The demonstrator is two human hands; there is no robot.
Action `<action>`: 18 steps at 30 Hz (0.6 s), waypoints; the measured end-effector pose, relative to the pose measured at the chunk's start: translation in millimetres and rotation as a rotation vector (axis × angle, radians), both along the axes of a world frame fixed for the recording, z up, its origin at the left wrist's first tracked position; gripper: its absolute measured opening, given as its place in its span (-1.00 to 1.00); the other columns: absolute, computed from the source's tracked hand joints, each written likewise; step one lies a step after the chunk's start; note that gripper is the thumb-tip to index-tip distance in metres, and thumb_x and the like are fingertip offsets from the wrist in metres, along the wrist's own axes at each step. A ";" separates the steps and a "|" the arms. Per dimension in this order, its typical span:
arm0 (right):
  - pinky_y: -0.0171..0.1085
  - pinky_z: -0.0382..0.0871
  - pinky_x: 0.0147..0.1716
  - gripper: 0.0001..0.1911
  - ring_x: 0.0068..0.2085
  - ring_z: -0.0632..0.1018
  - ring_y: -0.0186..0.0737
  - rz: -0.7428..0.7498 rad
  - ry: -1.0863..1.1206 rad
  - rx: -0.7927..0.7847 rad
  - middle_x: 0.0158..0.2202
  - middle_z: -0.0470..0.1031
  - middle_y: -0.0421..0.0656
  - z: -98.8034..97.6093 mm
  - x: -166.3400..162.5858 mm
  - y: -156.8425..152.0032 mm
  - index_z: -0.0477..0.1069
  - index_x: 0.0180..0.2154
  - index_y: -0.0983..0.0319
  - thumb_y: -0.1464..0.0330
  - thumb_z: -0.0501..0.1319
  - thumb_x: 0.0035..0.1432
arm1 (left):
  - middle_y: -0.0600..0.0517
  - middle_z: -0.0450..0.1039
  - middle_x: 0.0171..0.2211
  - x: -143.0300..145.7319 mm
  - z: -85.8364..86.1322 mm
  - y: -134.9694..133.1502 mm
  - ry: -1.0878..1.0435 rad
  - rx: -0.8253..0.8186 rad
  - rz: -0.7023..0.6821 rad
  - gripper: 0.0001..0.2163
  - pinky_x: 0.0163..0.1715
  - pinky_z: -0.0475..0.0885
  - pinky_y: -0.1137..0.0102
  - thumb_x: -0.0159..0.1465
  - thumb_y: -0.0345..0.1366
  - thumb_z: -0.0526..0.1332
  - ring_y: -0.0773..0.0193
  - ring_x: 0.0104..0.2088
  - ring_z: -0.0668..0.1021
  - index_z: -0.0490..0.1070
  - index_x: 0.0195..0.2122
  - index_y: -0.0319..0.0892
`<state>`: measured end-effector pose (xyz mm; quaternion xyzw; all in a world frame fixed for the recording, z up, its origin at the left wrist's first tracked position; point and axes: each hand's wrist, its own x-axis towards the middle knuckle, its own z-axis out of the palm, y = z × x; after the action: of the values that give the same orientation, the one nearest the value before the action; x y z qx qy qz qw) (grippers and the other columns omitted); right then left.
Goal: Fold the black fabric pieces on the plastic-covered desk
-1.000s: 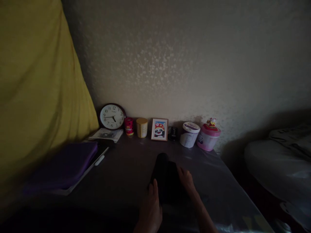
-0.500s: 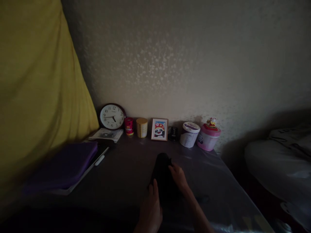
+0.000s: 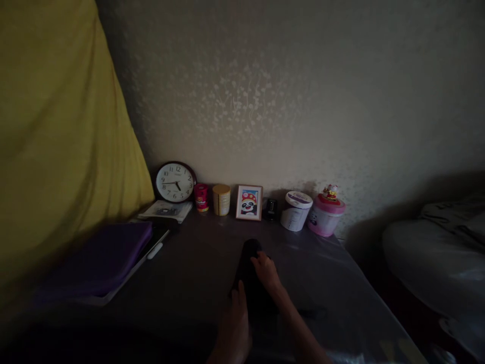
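Observation:
A long black object with a rounded far end lies on the dark table in front of me; the dim light hides its details, so its kind cannot be told. My left hand holds its near left side, two fingers lying along the edge. Higher up, my right hand is closed on its upper right part, fingers bent and pinched over the top surface. What sits between those fingers is too dark to make out.
Along the wall stand a clock, a red can, a yellow-lidded canister, a panda picture frame, a white tub and a pink tub. A purple folder lies left, beside a yellow curtain.
My right hand has moved left across the black object, from its right edge to over its upper middle. My left hand has stayed nearly in place.

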<state>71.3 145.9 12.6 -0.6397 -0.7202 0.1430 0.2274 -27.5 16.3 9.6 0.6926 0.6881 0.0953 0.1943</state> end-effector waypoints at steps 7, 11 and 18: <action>-0.35 0.30 -0.31 -0.72 -0.18 0.55 -0.14 0.029 -0.027 -0.015 -0.24 0.55 0.05 5.4 -3.9 -2.3 0.38 -0.14 0.35 0.37 -0.01 0.23 | -0.30 -0.08 0.24 -4.1 -0.2 1.5 -0.061 -0.010 -0.018 -0.31 0.05 0.18 0.45 0.05 -0.64 -0.08 0.20 0.12 0.29 -0.33 0.24 -0.45; -0.38 0.31 -0.29 -0.71 -0.17 0.55 -0.20 0.069 -0.012 -0.021 -0.18 0.53 0.01 6.7 -2.8 -3.1 0.38 -0.13 0.30 0.41 -0.06 0.23 | -0.25 -0.10 0.25 -5.0 -4.0 2.6 -0.106 0.021 -0.015 -0.29 0.10 0.11 0.47 0.04 -0.64 -0.07 0.25 0.17 0.22 -0.31 0.24 -0.43; -0.33 0.33 -0.32 -0.56 -0.26 0.56 -0.16 0.104 0.006 -0.055 -0.34 0.56 -0.02 7.3 -6.1 -12.7 0.26 0.02 0.39 0.39 0.08 0.09 | -0.20 -0.21 0.28 -6.9 -16.9 1.3 -0.156 0.092 0.006 -0.28 0.16 0.05 0.36 0.04 -0.62 -0.08 0.24 0.24 0.04 -0.36 0.25 -0.39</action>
<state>65.2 133.2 20.0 -0.6069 -0.7476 0.1765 0.2040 -34.4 17.7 -7.2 0.6891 0.6681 0.1808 0.2149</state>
